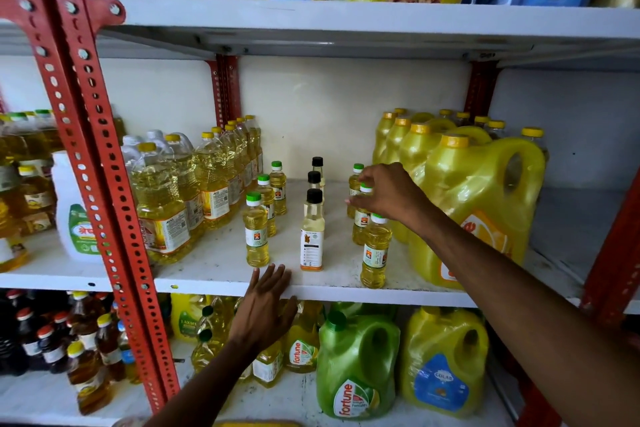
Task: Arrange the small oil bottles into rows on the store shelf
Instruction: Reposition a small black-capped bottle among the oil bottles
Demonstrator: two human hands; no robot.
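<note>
Small oil bottles stand in three front-to-back rows on the white middle shelf (214, 274). The left row has three green-capped bottles (257, 230). In the middle stand three black-capped bottles (312, 232). The right row holds three green-capped bottles, the front one (375, 251) near the shelf edge. My right hand (388, 192) reaches over this row, its fingers closed around the cap of the second bottle (362, 218). Resting flat on the shelf's front lip is my left hand (266, 305), fingers spread, holding nothing, just below the front left bottle.
Large yellow jugs (478, 204) crowd the shelf's right side. Mid-size yellow-capped bottles (194, 191) line the left. A red perforated upright (100, 163) stands at the left. Jugs fill the upper shelf, and a green Fortune jug (356, 364) stands on the lower one.
</note>
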